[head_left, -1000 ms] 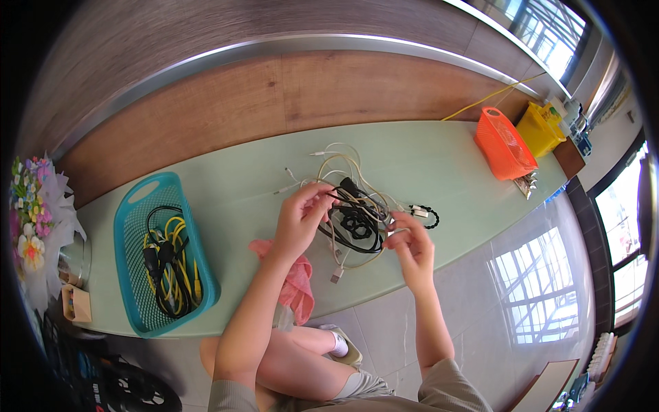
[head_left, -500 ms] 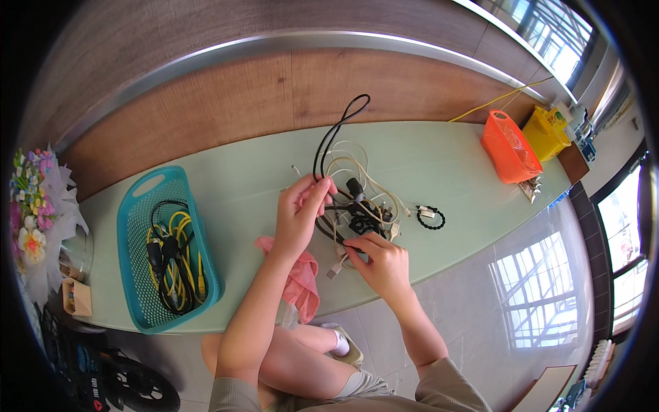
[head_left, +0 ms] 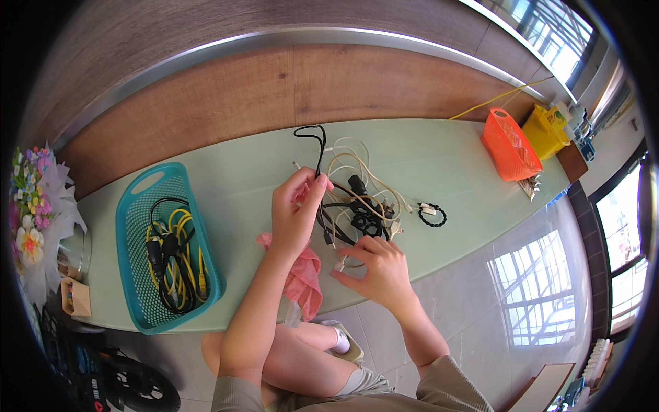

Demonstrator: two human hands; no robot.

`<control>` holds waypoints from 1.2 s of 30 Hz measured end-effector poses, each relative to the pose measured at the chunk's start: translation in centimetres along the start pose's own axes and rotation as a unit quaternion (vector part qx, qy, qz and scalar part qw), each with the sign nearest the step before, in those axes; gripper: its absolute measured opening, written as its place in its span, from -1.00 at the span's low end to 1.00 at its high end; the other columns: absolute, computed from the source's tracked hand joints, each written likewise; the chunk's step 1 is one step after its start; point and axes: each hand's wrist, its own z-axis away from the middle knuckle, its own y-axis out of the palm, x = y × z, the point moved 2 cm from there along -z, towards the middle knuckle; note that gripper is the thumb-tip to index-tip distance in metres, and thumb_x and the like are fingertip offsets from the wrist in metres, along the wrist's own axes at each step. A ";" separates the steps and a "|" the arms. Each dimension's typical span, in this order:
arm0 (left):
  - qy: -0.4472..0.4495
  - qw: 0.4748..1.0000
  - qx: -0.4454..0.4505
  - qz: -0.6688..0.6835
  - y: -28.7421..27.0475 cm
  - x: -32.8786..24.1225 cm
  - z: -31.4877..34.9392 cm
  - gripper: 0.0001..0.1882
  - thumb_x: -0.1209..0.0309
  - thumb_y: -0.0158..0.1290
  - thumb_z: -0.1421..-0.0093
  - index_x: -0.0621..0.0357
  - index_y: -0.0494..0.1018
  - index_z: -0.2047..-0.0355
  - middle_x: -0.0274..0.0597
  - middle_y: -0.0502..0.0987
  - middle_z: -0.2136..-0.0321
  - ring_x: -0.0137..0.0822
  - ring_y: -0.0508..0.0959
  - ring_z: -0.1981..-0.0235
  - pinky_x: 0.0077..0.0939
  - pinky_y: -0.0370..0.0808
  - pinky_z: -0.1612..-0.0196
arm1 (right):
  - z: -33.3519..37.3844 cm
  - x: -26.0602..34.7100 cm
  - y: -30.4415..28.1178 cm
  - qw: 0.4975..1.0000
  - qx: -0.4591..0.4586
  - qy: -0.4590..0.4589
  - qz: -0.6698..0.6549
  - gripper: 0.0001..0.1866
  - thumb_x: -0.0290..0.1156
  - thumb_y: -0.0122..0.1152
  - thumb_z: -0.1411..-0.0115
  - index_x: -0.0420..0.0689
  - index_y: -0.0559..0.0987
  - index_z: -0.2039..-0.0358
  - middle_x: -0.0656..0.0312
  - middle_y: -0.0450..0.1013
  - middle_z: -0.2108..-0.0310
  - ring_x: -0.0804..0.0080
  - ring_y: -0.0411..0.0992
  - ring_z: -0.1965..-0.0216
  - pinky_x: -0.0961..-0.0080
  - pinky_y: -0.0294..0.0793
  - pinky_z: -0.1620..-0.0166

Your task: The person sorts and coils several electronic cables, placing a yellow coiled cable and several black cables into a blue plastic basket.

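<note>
The cables [head_left: 366,221] are black, white and cream, the table [head_left: 233,165] pale green, the cloth [head_left: 303,278] pink. The left basket [head_left: 129,226] is teal mesh, its cords [head_left: 180,268] yellow and black; the right basket [head_left: 504,147] is orange, the bin [head_left: 544,134] yellow. The panel [head_left: 240,89] is brown wood grain; the sleeves [head_left: 237,395] are grey-green, finely ribbed

Hands [head_left: 296,214] — amid tangled cables [head_left: 366,220]

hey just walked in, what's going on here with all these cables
A person's left hand pinches a black cable, looped out beyond it. The right hand is at a white plug; whether it grips it is unclear. Tangled cables lie on the pale green table. A teal basket at left holds black and yellow cables.
</note>
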 end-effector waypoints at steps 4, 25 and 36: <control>0.001 0.999 -0.029 0.021 0.1 -0.3 0.1 -0.74 0.34 0.05 -0.34 0.23 0.48 0.46 -0.54 0.31 0.62 -0.72 0.19 0.59 -0.71 0.06 0.55 | 0.5 0.6 -0.4 0.999 0.037 -0.021 0.004 -0.63 -0.15 0.48 0.14 0.03 0.67 0.29 0.37 0.46 0.45 0.40 0.46 0.37 0.43 0.40 0.24; -0.027 0.976 0.100 -0.192 0.1 -4.1 3.7 -0.81 0.34 0.10 -0.28 0.12 0.65 0.21 -0.27 0.54 0.52 -0.55 0.29 0.72 -0.56 0.23 0.61 | 0.4 1.5 -5.4 0.932 -0.096 0.116 -0.331 -0.74 -0.45 -0.04 -0.38 -0.29 0.61 0.19 0.18 0.59 0.41 0.55 0.48 0.42 0.58 0.41 0.33; 0.026 0.967 0.109 -0.230 1.1 -0.8 6.2 -0.80 0.32 0.14 -0.27 0.07 0.64 0.15 -0.38 0.46 0.69 -0.64 0.29 0.70 -0.59 0.17 0.65 | -1.9 2.7 -7.2 0.837 -0.158 0.079 -0.517 -0.58 -0.27 -0.22 -0.47 -0.32 0.52 0.00 0.13 0.59 0.24 0.58 0.47 0.26 0.63 0.38 0.20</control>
